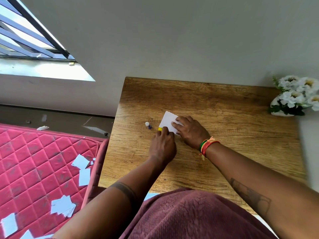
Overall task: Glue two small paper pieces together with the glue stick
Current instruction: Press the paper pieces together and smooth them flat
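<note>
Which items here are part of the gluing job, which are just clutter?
In use:
- paper, flat under right hand
- glue stick, yellow end showing in left hand
- cap, standing on table

Lying about:
- flowers
- paper scraps on mattress
</note>
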Demonstrator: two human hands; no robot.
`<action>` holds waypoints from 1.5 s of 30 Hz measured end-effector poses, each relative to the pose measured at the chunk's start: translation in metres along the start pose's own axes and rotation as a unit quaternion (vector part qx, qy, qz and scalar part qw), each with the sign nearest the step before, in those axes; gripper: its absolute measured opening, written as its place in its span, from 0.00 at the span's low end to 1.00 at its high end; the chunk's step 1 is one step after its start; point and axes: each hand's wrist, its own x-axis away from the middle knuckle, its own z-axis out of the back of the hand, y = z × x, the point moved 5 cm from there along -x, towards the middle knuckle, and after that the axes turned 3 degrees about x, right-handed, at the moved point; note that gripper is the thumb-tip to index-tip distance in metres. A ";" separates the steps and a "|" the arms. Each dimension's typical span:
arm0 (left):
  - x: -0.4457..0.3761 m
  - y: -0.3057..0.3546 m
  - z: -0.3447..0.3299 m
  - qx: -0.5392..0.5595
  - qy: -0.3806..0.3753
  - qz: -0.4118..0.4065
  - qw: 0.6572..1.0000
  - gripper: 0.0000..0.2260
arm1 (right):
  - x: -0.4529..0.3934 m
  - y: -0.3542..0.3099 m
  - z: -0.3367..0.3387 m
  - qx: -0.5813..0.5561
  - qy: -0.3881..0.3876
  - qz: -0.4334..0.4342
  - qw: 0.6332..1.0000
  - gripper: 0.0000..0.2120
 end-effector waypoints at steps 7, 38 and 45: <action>-0.026 -0.008 0.005 -0.034 0.017 -0.042 0.998 0.21 | -0.004 -0.003 0.009 -0.020 -0.006 -0.024 0.999 0.19; -0.063 -0.004 0.011 -0.115 -0.015 0.014 0.993 0.27 | 0.005 0.000 -0.002 -0.010 0.007 -0.215 0.977 0.29; -0.069 0.013 0.007 -0.109 0.004 -0.026 0.994 0.25 | 0.019 0.065 -0.010 -0.005 -0.008 -0.271 0.963 0.26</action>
